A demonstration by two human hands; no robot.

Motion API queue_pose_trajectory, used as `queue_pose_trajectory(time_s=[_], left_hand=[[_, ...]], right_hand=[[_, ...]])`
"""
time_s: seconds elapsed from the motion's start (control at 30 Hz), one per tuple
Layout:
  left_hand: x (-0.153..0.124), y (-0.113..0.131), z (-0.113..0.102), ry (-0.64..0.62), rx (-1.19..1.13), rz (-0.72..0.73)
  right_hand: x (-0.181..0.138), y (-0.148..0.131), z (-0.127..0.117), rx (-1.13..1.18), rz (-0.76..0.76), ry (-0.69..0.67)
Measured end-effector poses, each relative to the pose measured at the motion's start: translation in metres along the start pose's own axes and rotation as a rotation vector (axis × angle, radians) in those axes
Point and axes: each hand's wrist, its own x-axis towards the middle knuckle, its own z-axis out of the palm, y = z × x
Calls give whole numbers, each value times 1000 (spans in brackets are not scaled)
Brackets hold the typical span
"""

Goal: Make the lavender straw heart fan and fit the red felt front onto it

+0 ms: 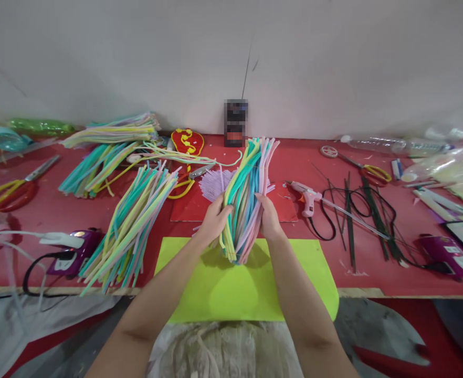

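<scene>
Between my two hands I hold up a thick bundle of pipe cleaners (241, 202) in yellow, teal, blue, grey and pink. Its strands run nearly upright, fanning slightly at the top. My left hand (216, 216) is closed on the bundle's left side, and my right hand (270, 215) grips its right side. Below the bundle a yellow-green mat (231, 294) covers the table's front edge. Just behind, a heap of short lilac pieces (211, 184) lies on a red sheet (184, 210), partly hidden by the bundle.
More pipe cleaner bundles (133, 226) lie at left, near yellow-and-red scissors (13, 191) and a purple power socket (76, 252). At right are a pink glue gun (309, 199) with a black cord, dark green stems (348, 220), more scissors (375, 173) and plastic bottles (377, 143).
</scene>
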Motion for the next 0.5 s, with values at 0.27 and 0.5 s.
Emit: queue_pose_trajectory(time_s=[0.27,0.5], left_hand=[[-2,5,-1,28,-118,-26],[-1,0,3,-12,-76,15]], right_hand=[[-5,-5,4,40,22,0],[-6,-4,7,53,58,-121]])
